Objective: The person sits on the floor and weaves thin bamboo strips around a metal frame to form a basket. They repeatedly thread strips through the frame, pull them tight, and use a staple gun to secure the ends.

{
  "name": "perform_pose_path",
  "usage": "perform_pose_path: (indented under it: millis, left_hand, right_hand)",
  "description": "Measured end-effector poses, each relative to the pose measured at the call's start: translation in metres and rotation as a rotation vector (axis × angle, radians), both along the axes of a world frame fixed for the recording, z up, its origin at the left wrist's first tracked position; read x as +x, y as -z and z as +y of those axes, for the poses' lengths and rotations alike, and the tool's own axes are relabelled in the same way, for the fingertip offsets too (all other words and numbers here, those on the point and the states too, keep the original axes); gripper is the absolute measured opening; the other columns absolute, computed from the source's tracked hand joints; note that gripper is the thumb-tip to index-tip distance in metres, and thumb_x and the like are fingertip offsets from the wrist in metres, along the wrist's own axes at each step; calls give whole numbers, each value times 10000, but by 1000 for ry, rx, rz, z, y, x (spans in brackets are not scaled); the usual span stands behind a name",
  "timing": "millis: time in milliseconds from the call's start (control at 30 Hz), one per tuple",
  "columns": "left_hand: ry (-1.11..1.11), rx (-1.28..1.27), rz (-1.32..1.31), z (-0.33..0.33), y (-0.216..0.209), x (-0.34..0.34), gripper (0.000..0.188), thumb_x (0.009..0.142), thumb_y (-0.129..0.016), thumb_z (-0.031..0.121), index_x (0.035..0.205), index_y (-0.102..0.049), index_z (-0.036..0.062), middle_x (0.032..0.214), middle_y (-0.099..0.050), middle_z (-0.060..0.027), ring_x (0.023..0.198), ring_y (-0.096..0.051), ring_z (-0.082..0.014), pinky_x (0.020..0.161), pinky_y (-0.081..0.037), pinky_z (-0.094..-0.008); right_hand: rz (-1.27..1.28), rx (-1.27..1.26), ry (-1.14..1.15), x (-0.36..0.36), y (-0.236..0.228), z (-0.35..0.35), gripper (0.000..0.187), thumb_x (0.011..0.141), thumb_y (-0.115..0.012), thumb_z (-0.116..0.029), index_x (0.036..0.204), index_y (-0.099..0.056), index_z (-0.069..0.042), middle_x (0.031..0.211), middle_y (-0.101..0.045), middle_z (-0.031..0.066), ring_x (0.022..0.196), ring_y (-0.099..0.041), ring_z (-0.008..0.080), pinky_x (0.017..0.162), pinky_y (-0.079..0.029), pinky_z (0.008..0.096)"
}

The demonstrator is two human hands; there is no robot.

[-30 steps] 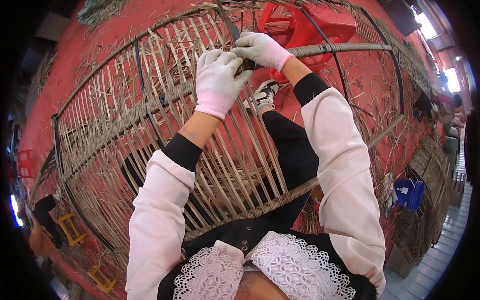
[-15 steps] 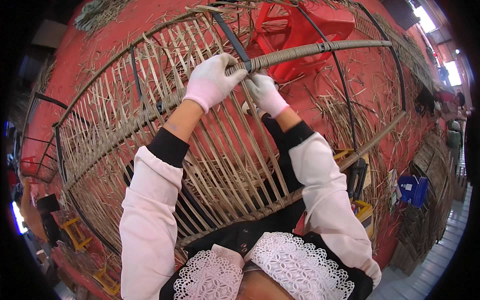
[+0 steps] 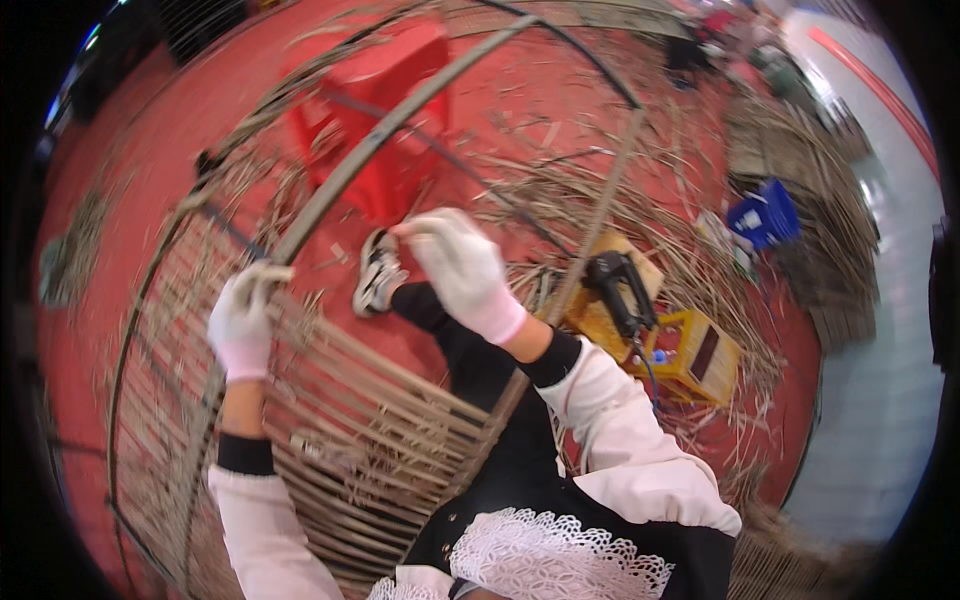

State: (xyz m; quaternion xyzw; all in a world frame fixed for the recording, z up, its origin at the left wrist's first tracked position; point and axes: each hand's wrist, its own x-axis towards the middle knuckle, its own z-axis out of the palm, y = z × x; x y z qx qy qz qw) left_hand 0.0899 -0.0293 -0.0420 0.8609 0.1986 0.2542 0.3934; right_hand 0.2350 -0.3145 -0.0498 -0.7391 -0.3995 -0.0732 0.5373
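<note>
A large open frame with dark bars and rattan-like wrapped rails lies across my lap and out ahead, part of it filled with flat tan strips (image 3: 375, 405). My left hand (image 3: 243, 325), white-gloved, is closed on a strip end where the strips meet the middle rail (image 3: 375, 140). My right hand (image 3: 462, 270), also gloved, hangs over the frame's unfilled part, apart from the rails. Its fingers are smeared by motion, and I see nothing held in them. The nearest tool to it is a black handheld tool (image 3: 618, 290) with a handle and a blue hose.
The tool rests by a yellow wooden crate (image 3: 700, 350) right of the frame. A red plastic stool (image 3: 385, 70) stands beyond. Loose strips (image 3: 560, 200) litter the red floor. A blue container (image 3: 765, 215) and stacked slatted panels (image 3: 830, 270) are at the right.
My right hand has come off the rail and moved away from my left hand, which stays at the strips. The view has turned right, bringing the black tool and crate into fuller sight.
</note>
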Motion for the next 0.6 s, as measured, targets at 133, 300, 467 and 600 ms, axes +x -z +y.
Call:
perform_pose_path:
  millis: [133, 300, 467, 600]
  left_hand:
    - [-118, 316, 87, -5, 6, 1, 249, 1028, -554, 210, 1161, -681, 42, 1069, -711, -115, 915, -696, -267, 807, -530, -352]
    - [-227, 502, 212, -8, 10, 6, 256, 1037, -507, 293, 1055, -644, 77, 941, -664, -139, 883, -636, -385, 726, -505, -429]
    - [-135, 569, 437, 11, -5, 18, 295, 1008, -531, 302, 1127, -651, 61, 1049, -671, -177, 951, -638, -398, 835, -499, -462]
    - [19, 406, 209, 22, -5, 12, 330, 988, -526, 323, 1119, -675, 59, 1030, -677, -207, 1005, -636, -391, 874, -493, -461]
  right_hand:
    - [-28, -162, 875, 22, 44, -163, 147, 946, -609, -154, 1013, -676, -42, 951, -650, 151, 936, -623, 346, 864, -492, 431]
    - [200, -1073, 1083, -18, 149, -276, 591, 853, -723, -319, 1271, -523, 47, 1313, -518, 255, 1193, -522, 406, 1045, -426, 474]
    - [46, -1126, 1094, 27, 207, -310, 493, 786, -758, -249, 1173, -580, -2, 1160, -563, 193, 1047, -612, 366, 884, -528, 442]
    - [459, -929, 755, 64, 176, -330, 459, 762, -674, -187, 1189, -640, -22, 1090, -690, 262, 1057, -660, 408, 955, -499, 429]
